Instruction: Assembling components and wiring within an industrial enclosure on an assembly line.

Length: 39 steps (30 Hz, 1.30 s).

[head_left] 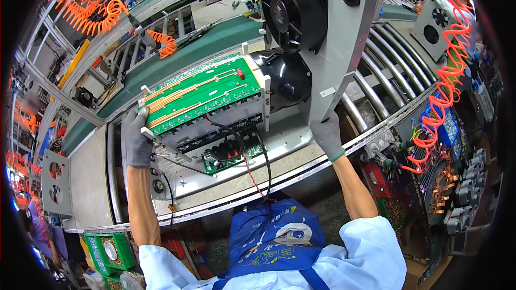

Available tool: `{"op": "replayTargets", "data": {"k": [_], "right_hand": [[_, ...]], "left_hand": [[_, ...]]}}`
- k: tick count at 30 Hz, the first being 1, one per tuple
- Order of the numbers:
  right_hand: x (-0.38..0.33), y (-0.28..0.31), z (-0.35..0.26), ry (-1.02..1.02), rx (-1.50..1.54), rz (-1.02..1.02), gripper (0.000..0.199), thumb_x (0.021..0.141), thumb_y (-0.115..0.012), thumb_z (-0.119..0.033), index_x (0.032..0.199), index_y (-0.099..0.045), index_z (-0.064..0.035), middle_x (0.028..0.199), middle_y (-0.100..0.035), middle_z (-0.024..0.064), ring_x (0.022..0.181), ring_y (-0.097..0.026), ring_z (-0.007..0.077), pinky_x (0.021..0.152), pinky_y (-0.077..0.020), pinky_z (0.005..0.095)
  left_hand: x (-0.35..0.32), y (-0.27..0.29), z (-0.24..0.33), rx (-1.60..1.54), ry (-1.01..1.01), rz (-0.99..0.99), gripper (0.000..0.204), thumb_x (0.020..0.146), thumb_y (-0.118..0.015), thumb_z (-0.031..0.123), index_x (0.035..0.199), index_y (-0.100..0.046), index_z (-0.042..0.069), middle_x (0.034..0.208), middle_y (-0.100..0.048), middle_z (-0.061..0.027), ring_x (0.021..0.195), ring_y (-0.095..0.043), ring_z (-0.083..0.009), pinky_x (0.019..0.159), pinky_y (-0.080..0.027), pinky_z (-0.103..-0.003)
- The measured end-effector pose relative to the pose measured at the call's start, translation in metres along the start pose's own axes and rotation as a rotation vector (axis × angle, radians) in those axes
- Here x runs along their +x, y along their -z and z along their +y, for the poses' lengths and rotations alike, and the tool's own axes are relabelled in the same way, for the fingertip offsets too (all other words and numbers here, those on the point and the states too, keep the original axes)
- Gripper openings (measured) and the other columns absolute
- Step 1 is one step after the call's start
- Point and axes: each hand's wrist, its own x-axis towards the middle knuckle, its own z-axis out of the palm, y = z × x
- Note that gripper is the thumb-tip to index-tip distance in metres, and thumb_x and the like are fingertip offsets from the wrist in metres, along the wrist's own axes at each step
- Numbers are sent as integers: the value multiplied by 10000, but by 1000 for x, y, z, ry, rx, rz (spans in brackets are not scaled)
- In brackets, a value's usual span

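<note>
A grey metal chassis [293, 142] lies on the conveyor, its tall end panel [344, 37] standing upright at the right with two black fans [295, 13]. Above the base sits a green circuit board [215, 88] with copper-coloured strips and white corner blocks. My left hand [138, 138], in a grey glove, grips the left end of this board assembly, thumb at the corner block; its other fingers are partly hidden. My right hand [329, 137], gloved too, is closed round the near lower corner of the end panel. Black and red cables [244, 156] hang between the board and a smaller green board [235, 153] beneath.
Metal rollers [384, 83] run on beyond the panel at the right. Orange coiled air hoses [449, 80] hang at right and upper left. Green parts bins [110, 252] stand at lower left. Another fan panel [56, 182] stands at the left; a second green belt [215, 40] lies behind.
</note>
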Motion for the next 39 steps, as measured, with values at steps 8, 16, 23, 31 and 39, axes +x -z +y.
{"op": "replayTargets", "data": {"k": [8,16,23,31,39], "right_hand": [[-3,3,10,-43,-39,74,216,786,-616,-65,970,-631,47,877,-668,106,822,-618,178,756,-486,328],[-20,0,11,-16,-23,30,365,843,-632,-57,1178,-584,79,1083,-658,117,962,-590,164,880,-460,294],[-112,-8,36,222,-412,92,431,882,-622,-40,1301,-544,24,1180,-606,147,1102,-583,240,971,-469,340],[-38,-78,46,499,-795,-91,343,842,-719,-280,1070,-656,-31,1016,-651,169,943,-616,359,813,-499,460],[-8,-106,57,199,-955,-227,349,799,-709,-453,819,-719,-104,817,-688,151,802,-669,374,744,-524,508]], "left_hand": [[-12,3,-11,71,-63,8,371,991,-565,185,1271,-601,-55,1169,-671,-123,1009,-654,-168,882,-524,-302],[-33,10,-6,-98,106,247,386,1039,-475,315,1232,-614,12,1031,-661,-100,881,-635,-154,768,-519,-309],[-135,-6,-77,1124,-483,497,360,962,-610,172,1286,-569,19,1157,-603,-166,1044,-597,-266,905,-479,-374],[-156,-38,-106,1183,-518,430,215,890,-662,107,1079,-636,8,1020,-614,-156,978,-577,-331,868,-467,-434],[-116,-29,-170,1544,-100,349,294,817,-726,405,888,-723,120,914,-686,-115,922,-612,-334,811,-440,-487]]}}
